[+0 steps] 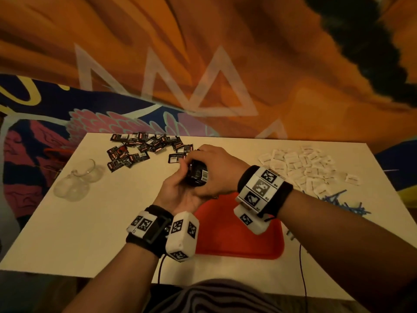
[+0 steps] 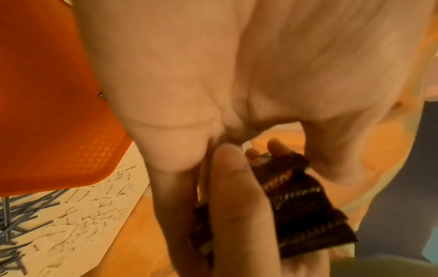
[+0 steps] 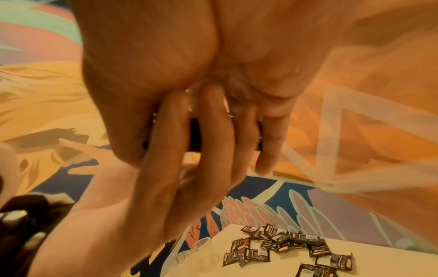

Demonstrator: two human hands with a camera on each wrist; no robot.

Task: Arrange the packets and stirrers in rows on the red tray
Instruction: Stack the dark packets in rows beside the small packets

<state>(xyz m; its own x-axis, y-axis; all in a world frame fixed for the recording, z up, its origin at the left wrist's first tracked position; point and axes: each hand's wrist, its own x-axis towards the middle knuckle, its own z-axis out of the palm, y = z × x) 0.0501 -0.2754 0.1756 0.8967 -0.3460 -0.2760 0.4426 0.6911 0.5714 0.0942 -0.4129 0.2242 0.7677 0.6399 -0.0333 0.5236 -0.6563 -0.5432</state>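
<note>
Both hands meet above the table, just beyond the red tray (image 1: 237,240). Between them is a small stack of black packets (image 1: 198,175). My left hand (image 1: 178,190) cradles the stack from below, fingers curled up around it. From above and the right, my right hand (image 1: 216,163) grips it too. In the left wrist view the stack (image 2: 308,206) shows its fanned edges behind the fingers. More loose black packets (image 1: 144,147) lie at the far left, white packets (image 1: 302,166) at the far right, and blue stirrers (image 1: 345,204) nearer on the right.
Clear plastic cups (image 1: 74,179) lie tipped on the left of the white table (image 1: 90,233). Nothing lies on the part of the tray that shows. A painted wall rises right behind the table's far edge. Cables hang over the near edge.
</note>
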